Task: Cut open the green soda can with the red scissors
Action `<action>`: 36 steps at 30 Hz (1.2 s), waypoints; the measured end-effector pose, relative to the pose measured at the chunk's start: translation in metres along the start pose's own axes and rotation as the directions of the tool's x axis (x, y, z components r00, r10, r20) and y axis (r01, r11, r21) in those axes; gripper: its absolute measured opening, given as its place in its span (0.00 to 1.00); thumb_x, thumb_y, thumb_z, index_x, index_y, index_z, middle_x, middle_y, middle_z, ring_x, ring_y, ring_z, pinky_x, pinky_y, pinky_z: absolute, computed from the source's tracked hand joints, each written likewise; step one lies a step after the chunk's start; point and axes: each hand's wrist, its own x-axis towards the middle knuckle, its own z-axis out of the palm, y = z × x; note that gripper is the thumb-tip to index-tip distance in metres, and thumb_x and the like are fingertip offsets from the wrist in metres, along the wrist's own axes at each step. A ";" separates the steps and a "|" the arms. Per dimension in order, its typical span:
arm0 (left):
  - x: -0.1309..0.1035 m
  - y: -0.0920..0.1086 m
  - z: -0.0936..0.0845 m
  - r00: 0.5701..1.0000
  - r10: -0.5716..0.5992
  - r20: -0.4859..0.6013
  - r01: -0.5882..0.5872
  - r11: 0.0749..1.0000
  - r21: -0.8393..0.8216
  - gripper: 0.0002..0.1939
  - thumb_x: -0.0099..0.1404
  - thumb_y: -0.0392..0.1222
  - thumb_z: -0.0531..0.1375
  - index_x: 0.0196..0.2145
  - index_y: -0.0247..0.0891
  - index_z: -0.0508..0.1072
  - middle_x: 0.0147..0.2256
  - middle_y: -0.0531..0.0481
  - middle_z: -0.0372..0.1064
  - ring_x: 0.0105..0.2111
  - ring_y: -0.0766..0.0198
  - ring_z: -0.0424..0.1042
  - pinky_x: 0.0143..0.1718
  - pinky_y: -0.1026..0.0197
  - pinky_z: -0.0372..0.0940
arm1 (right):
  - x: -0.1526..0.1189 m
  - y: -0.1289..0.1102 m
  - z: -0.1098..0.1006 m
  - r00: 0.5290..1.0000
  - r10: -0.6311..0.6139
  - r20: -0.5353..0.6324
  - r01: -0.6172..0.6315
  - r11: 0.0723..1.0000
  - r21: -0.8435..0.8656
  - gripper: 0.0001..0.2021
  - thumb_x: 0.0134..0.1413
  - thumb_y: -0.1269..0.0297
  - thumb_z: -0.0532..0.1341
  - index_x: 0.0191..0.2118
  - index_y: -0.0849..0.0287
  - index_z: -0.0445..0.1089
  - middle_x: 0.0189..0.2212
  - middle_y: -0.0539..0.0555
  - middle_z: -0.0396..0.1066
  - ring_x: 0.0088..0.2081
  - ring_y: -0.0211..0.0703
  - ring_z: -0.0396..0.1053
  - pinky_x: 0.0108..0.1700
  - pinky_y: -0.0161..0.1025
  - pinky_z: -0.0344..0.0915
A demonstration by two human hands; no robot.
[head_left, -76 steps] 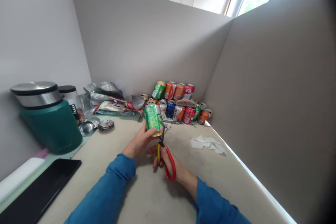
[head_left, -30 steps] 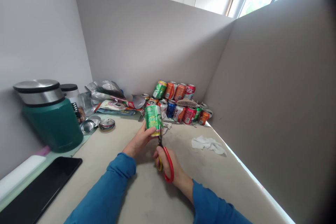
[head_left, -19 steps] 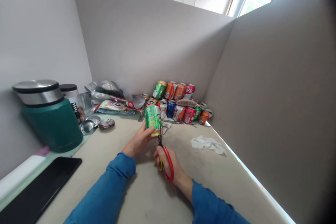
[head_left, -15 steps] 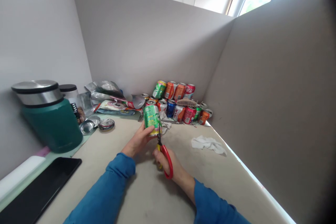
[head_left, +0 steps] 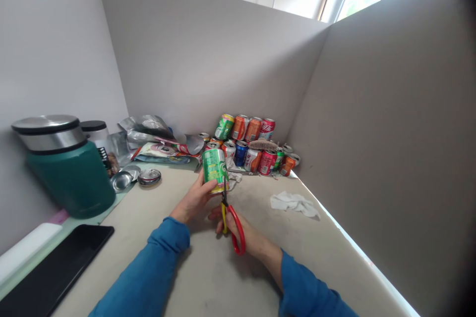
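My left hand [head_left: 192, 200] grips a green drink can [head_left: 213, 168] from below, holding it upright just above the beige desk [head_left: 208, 277]. Scissors [head_left: 230, 220] with red and yellow handles are in my right hand [head_left: 248, 237]. Their dark blades point up and run along the can's right side, touching its wall. Both my sleeves are blue.
A pile of coloured drink cans [head_left: 256, 148] fills the far corner. Flattened can sheets [head_left: 159, 141] and cut can ends [head_left: 149, 176] lie at the back left. A green jar with a steel lid [head_left: 65, 168], a black tablet [head_left: 55, 270] and a crumpled white tissue [head_left: 293, 203] are also on the desk.
The scissors' blades have worked further up the can's right side. The can has turned a little in my left hand. My right hand has shifted slightly left.
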 end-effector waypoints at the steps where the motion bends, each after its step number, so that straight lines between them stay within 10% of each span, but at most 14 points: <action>1: 0.000 0.000 0.000 1.000 0.002 -0.001 -0.002 1.000 0.000 0.41 0.59 0.43 0.67 0.66 0.51 0.55 0.54 0.45 0.71 0.46 0.54 0.75 0.49 0.51 0.68 | -0.001 -0.001 0.000 1.000 -0.004 -0.001 0.004 1.000 -0.003 0.33 0.59 0.31 0.47 0.48 0.57 0.68 0.38 0.56 0.74 0.36 0.44 0.71 0.39 0.38 0.65; 36: 0.000 0.002 0.001 0.999 0.032 0.031 -0.031 0.999 -0.030 0.44 0.58 0.43 0.67 0.67 0.49 0.52 0.52 0.43 0.72 0.45 0.53 0.75 0.51 0.48 0.66 | 0.009 0.002 0.018 0.954 -0.045 -0.296 -0.014 0.981 -0.192 0.29 0.57 0.34 0.51 0.27 0.58 0.65 0.21 0.48 0.61 0.24 0.38 0.58 0.27 0.35 0.56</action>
